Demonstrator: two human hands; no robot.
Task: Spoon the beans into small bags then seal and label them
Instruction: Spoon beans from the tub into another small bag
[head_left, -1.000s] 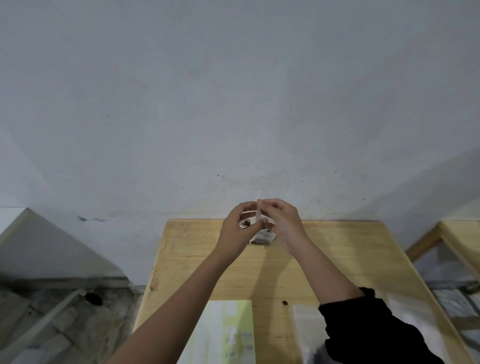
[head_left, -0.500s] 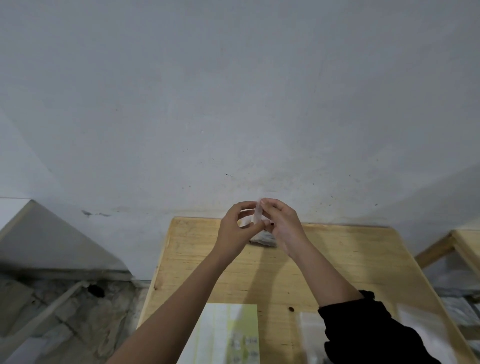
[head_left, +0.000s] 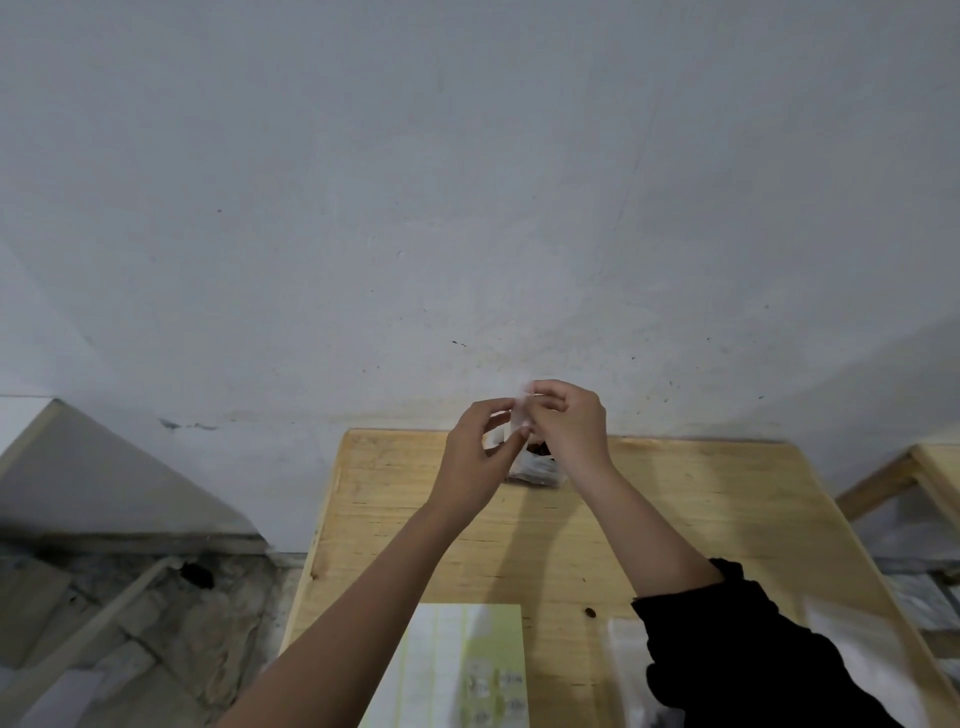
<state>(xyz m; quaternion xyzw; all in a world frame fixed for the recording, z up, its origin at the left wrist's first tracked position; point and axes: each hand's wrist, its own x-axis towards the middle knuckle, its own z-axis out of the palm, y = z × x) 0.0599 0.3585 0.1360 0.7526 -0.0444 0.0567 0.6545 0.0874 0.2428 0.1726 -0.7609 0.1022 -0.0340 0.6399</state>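
Where the two hands meet above the far end of the desk (head_left: 701, 519), they hold one small bag (head_left: 521, 422) between them. The left hand (head_left: 475, 457) pinches the bag's upper edge between thumb and forefinger, with the other fingers loosely curled behind. The right hand (head_left: 571, 426) has its fingers curled over the same top edge from the other side, and its fingertips are pressed close against those of the left.

The bag is clear plastic. Its top strip shows pale and blurred, and lower down it holds dark brown beans (head_left: 537, 448). The bottom hangs low by the wall (head_left: 467, 182); whether it touches the wood cannot be told.

The right forearm comes out of a black sleeve (head_left: 753, 654), while the left forearm is bare. On the near part of the desk lies a green-and-white sheet of labels (head_left: 467, 670). Just right of it a single stray bean (head_left: 590, 613) sits on the wood, and a pile of clear bags (head_left: 626, 670) lies partly under the sleeve. A second wooden desk (head_left: 930, 467) stands well apart at the right edge, and rough stone floor (head_left: 156, 623) shows at the left.
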